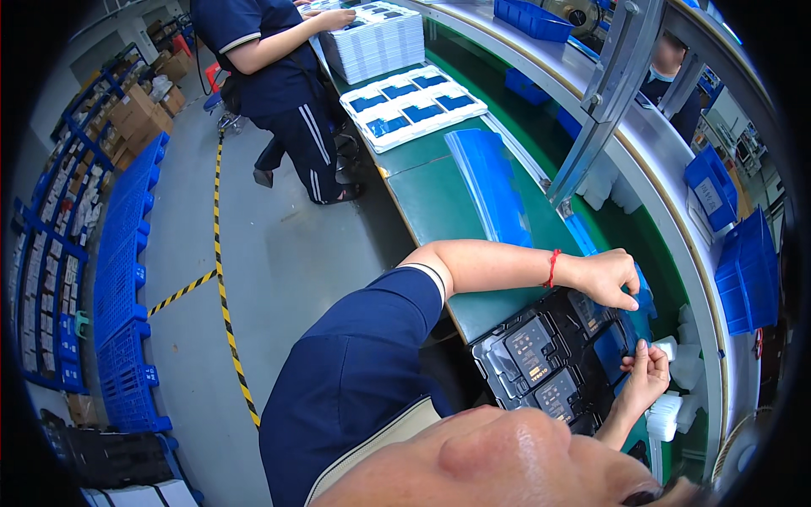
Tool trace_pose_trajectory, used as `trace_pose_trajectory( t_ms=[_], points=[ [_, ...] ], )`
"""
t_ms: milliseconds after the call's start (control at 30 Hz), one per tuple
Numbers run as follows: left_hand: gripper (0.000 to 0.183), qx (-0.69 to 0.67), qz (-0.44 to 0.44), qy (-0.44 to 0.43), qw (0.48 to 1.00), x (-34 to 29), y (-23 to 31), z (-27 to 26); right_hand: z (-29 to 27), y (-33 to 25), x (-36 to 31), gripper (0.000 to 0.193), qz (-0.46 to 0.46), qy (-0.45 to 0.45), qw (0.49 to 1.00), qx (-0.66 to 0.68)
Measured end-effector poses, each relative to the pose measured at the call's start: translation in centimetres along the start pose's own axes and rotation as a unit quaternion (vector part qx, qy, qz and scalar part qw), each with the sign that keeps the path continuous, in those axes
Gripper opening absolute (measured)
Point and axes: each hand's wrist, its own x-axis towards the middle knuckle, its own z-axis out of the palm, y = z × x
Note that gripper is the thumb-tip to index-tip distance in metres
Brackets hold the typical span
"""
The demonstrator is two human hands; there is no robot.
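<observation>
Left hand [610, 279] is at black tray [568, 348], far edge rising rightward.

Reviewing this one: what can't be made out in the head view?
All in the head view:
- Black tray: one end hidden behind the face.
- Right forearm: mostly hidden by the face.
- Right hand: whatever it pinches is too small.
- Co-worker: head cut off by the upper edge.
</observation>
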Motion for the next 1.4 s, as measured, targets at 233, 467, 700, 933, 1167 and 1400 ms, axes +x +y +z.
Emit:
trace_pose_trajectory(
  t_ms=[233, 467, 700, 933, 1167, 1400],
  points=[
    [0.021, 0.150, 0.089, 0.099, 0.980, 0.8, -0.8, -2.3, 0.3, -0.5, -0.2, 0.011, 0.045, 0.019, 0.999, 0.021],
    [0.022, 0.357, 0.131, 0.280, 0.881, 1.3, -3.0, -5.7, 1.1, -0.6, -0.8, 0.013, 0.166, -0.041, 0.985, -0.001],
    [0.025, 0.274, 0.121, 0.249, 0.921, 1.7, -2.7, -5.8, 3.6, 0.5, 0.9, 0.013, 0.244, -0.064, 0.967, 0.013],
    [0.024, 0.208, 0.133, 0.229, 0.942, 2.0, -1.4, -8.6, 4.8, 0.5, 1.9, 0.015, 0.277, -0.103, 0.955, 0.016],
    [0.022, 0.210, 0.149, 0.249, 0.934, 2.1, -1.8, -9.5, 5.0, 0.7, 1.5, 0.014, 0.263, -0.104, 0.959, -0.002],
    [0.018, 0.209, 0.136, 0.244, 0.937, 2.0, -1.6, -9.4, 5.3, 0.5, 1.3, 0.014, 0.261, -0.101, 0.959, -0.041]
  ],
)
